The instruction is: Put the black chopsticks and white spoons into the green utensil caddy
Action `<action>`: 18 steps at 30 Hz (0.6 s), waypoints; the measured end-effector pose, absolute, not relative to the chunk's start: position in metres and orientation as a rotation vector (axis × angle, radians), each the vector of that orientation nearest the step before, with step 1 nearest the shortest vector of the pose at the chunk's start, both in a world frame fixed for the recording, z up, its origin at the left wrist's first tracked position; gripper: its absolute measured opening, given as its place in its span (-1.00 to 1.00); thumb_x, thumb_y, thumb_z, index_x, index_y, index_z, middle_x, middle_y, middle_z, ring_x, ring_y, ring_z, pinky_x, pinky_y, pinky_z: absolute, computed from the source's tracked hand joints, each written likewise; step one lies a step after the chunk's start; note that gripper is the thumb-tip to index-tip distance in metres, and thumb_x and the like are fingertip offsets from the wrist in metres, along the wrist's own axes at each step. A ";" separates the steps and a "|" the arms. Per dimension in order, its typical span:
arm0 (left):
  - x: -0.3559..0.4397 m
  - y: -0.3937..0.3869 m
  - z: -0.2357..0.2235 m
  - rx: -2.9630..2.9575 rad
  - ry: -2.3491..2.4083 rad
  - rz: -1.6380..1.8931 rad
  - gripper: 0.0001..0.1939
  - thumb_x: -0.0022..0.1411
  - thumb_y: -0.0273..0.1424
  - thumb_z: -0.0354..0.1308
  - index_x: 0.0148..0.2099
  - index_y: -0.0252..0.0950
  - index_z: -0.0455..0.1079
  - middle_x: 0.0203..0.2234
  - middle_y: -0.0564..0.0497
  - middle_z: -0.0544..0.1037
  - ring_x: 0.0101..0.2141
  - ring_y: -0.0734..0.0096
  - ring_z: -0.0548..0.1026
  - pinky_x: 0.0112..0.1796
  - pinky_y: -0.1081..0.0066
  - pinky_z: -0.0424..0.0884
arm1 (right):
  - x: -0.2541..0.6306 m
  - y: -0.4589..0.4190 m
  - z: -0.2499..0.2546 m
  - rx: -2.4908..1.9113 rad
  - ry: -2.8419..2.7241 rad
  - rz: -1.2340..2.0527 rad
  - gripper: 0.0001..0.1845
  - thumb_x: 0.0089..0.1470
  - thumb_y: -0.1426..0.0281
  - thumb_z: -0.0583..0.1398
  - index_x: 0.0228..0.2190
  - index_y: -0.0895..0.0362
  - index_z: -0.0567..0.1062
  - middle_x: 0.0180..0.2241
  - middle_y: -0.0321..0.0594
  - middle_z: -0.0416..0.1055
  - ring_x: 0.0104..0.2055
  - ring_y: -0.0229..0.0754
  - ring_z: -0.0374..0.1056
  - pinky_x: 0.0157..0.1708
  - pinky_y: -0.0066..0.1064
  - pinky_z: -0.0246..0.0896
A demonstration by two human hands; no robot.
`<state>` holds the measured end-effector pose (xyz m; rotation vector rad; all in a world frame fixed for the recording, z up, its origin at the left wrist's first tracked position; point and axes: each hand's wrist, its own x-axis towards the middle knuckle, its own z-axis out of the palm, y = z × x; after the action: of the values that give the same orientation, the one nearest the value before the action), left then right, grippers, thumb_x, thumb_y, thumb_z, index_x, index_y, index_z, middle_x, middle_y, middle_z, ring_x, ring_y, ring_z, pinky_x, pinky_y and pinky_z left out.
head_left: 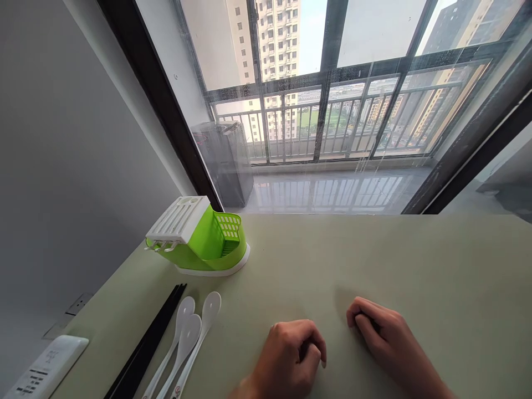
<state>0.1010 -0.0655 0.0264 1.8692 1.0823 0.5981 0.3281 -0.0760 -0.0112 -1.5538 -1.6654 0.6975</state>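
Note:
My left hand (291, 357) rests on the table in a loose fist, with nothing seen in it. To its right, my right hand (384, 338) also lies curled on the tabletop, fingers folded in and no object showing. The two hands are apart. Left of my left hand lie three white spoons, one spoon (211, 305) a little to the right of the others. Beside them is a bundle of black chopsticks (153, 332). Farther back stands a green and white utensil holder (218, 265) with a slotted white top and small hooks; its basket part is empty.
A white flat case (52, 366) with printed markings lies at the table's left edge. The pale green table (374, 249) reaches to a dark-framed glass door (166, 105) at the back. A grey wall (83, 166) with a socket (78, 303) borders the left side.

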 end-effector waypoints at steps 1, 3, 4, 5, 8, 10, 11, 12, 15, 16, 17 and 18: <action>0.101 -0.065 0.026 1.871 1.084 0.596 -0.76 0.08 -0.66 0.04 -0.45 -0.26 0.44 -0.60 0.17 0.38 -0.54 0.52 0.27 -0.43 0.49 0.16 | 0.328 -0.076 -0.011 -1.554 -1.666 0.699 -0.70 0.23 0.33 0.03 -0.53 0.03 0.38 -0.59 -0.37 0.29 -0.55 -0.24 0.19 -0.49 -0.42 0.10; 0.101 -0.065 0.027 1.871 1.083 0.603 -0.76 0.08 -0.66 0.04 -0.45 -0.26 0.43 -0.60 0.17 0.38 -0.54 0.52 0.28 -0.43 0.49 0.17 | 0.328 -0.076 -0.010 -1.555 -1.669 0.701 -0.70 0.23 0.33 0.03 -0.53 0.03 0.38 -0.59 -0.37 0.29 -0.55 -0.23 0.19 -0.49 -0.42 0.11; 0.101 -0.065 0.027 1.871 1.081 0.608 -0.76 0.08 -0.67 0.04 -0.46 -0.26 0.43 -0.59 0.17 0.39 -0.54 0.53 0.27 -0.42 0.49 0.17 | 0.328 -0.076 -0.010 -1.556 -1.669 0.700 -0.70 0.23 0.33 0.03 -0.53 0.03 0.37 -0.59 -0.37 0.29 -0.55 -0.23 0.19 -0.49 -0.42 0.11; 0.101 -0.065 0.028 1.872 1.076 0.614 -0.75 0.08 -0.67 0.03 -0.46 -0.26 0.43 -0.59 0.17 0.39 -0.54 0.53 0.27 -0.42 0.49 0.17 | 0.328 -0.076 -0.010 -1.556 -1.669 0.699 -0.71 0.22 0.32 0.04 -0.53 0.03 0.37 -0.59 -0.37 0.30 -0.55 -0.23 0.20 -0.49 -0.42 0.11; 0.101 -0.065 0.029 1.882 1.065 0.630 -0.75 0.08 -0.68 0.03 -0.46 -0.26 0.43 -0.59 0.17 0.40 -0.55 0.53 0.26 -0.41 0.48 0.18 | 0.328 -0.076 -0.010 -1.561 -1.667 0.696 -0.71 0.22 0.33 0.04 -0.53 0.02 0.38 -0.58 -0.37 0.30 -0.55 -0.23 0.20 -0.49 -0.42 0.11; 0.101 -0.065 0.029 1.881 1.070 0.631 -0.75 0.08 -0.67 0.04 -0.46 -0.26 0.43 -0.59 0.17 0.41 -0.54 0.52 0.27 -0.41 0.48 0.18 | 0.328 -0.076 -0.011 -1.560 -1.673 0.691 -0.71 0.22 0.33 0.03 -0.53 0.03 0.38 -0.58 -0.38 0.29 -0.55 -0.24 0.21 -0.48 -0.43 0.11; 0.101 -0.065 0.028 1.881 1.074 0.628 -0.76 0.08 -0.66 0.04 -0.46 -0.26 0.43 -0.59 0.16 0.42 -0.54 0.52 0.28 -0.41 0.48 0.18 | 0.328 -0.076 -0.012 -1.559 -1.677 0.686 -0.71 0.22 0.34 0.03 -0.53 0.03 0.38 -0.58 -0.39 0.29 -0.55 -0.24 0.20 -0.48 -0.43 0.11; 0.101 -0.065 0.028 1.881 1.078 0.622 -0.76 0.08 -0.66 0.04 -0.46 -0.26 0.43 -0.59 0.16 0.42 -0.54 0.52 0.28 -0.41 0.48 0.18 | 0.328 -0.075 -0.012 -1.558 -1.681 0.682 -0.71 0.22 0.34 0.03 -0.52 0.03 0.38 -0.58 -0.39 0.28 -0.55 -0.24 0.20 -0.48 -0.43 0.10; 0.100 -0.065 0.028 1.880 1.083 0.611 -0.77 0.07 -0.65 0.04 -0.46 -0.26 0.43 -0.60 0.16 0.41 -0.54 0.52 0.28 -0.41 0.49 0.17 | 0.328 -0.075 -0.013 -1.556 -1.686 0.673 -0.71 0.22 0.34 0.02 -0.52 0.03 0.37 -0.59 -0.41 0.27 -0.56 -0.25 0.18 -0.49 -0.44 0.09; 0.100 -0.065 0.028 1.880 1.084 0.609 -0.77 0.07 -0.66 0.04 -0.46 -0.26 0.42 -0.60 0.16 0.41 -0.54 0.53 0.28 -0.41 0.49 0.17 | 0.327 -0.075 -0.013 -1.556 -1.685 0.673 -0.70 0.23 0.34 0.02 -0.52 0.03 0.37 -0.59 -0.40 0.26 -0.55 -0.25 0.18 -0.49 -0.44 0.09; 0.101 -0.065 0.028 1.880 1.085 0.609 -0.77 0.07 -0.66 0.04 -0.46 -0.26 0.43 -0.59 0.16 0.41 -0.54 0.53 0.28 -0.41 0.50 0.18 | 0.327 -0.075 -0.013 -1.554 -1.687 0.676 -0.70 0.23 0.35 0.02 -0.52 0.03 0.37 -0.58 -0.40 0.27 -0.55 -0.25 0.18 -0.49 -0.44 0.09; 0.101 -0.065 0.029 1.880 1.085 0.609 -0.76 0.07 -0.66 0.03 -0.46 -0.26 0.42 -0.59 0.16 0.41 -0.54 0.53 0.28 -0.41 0.50 0.18 | 0.327 -0.075 -0.013 -1.551 -1.688 0.678 -0.70 0.23 0.35 0.01 -0.52 0.03 0.37 -0.58 -0.40 0.27 -0.55 -0.25 0.19 -0.48 -0.44 0.09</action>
<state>0.1009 -0.0647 0.0285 1.8799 1.0851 0.6089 0.3269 -0.0755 -0.0132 -1.5512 -1.6880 0.6784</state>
